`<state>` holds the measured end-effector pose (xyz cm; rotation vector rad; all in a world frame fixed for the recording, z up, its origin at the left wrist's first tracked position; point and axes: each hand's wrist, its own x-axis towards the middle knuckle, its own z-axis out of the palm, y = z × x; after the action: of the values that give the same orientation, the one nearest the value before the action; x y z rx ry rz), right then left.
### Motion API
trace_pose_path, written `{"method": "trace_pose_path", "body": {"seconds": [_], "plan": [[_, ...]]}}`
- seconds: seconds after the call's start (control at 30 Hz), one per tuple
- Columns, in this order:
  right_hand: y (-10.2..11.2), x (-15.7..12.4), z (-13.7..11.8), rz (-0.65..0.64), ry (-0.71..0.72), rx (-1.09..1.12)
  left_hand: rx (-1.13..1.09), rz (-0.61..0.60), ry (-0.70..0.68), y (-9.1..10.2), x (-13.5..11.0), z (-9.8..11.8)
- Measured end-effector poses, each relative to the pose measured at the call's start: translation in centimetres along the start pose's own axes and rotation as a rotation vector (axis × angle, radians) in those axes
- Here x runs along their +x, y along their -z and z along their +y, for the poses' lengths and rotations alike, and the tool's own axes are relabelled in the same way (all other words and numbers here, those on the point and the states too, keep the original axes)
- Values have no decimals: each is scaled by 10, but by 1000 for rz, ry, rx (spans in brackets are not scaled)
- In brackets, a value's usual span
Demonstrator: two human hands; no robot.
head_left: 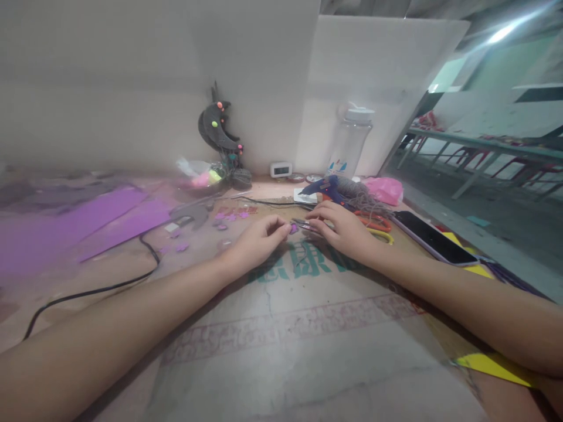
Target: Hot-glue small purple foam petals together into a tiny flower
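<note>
My left hand (pixel 264 239) is closed, thumb and forefinger pinching a small purple piece (pixel 294 228) that looks like foam or felt. Close to its right, my right hand (pixel 336 228) has its fingers curled around a slim metal tool (pixel 303 224). Two narrow tips of this tool point at the purple piece; whether it is tweezers or small snips I cannot make out. Several little purple cut-outs (pixel 237 215) lie left of my hands. Behind the right hand sit an orange handle loop (pixel 376 221) and a yellow one (pixel 382 235).
Purple sheets (pixel 109 220) and a black cable (pixel 118 285) lie left. Toward the back stand a decorated dark crescent (pixel 215 130), a small clock (pixel 280 170) and a clear bottle (pixel 349 143). A blue glue gun (pixel 323 186), grey yarn (pixel 354 190) and a phone (pixel 433 237) are right.
</note>
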<state>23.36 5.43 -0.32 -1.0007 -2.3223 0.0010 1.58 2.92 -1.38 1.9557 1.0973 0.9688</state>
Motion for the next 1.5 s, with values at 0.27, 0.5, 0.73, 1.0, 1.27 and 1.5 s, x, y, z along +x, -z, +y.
{"method": "trace_pose_path", "body": {"seconds": [0.27,0.5,0.73,1.0,1.27,1.5], "plan": [[-6,-3,-25,-143,-338,435,82,-12,-35,-2,-2,1],[-8,-4,-22,-138,-415,533,130,-42,-63,0,-2,2],[-5,-4,-24,-102,-427,555,16,-69,0,-4,-1,-1],[-8,-4,-19,-162,-378,521,36,-17,-3,-3,-1,0],[-11,-4,-19,-131,-408,571,68,-33,4,-3,-2,2],[-9,-2,-17,-158,-366,370,60,-74,5,-4,-2,1]]}}
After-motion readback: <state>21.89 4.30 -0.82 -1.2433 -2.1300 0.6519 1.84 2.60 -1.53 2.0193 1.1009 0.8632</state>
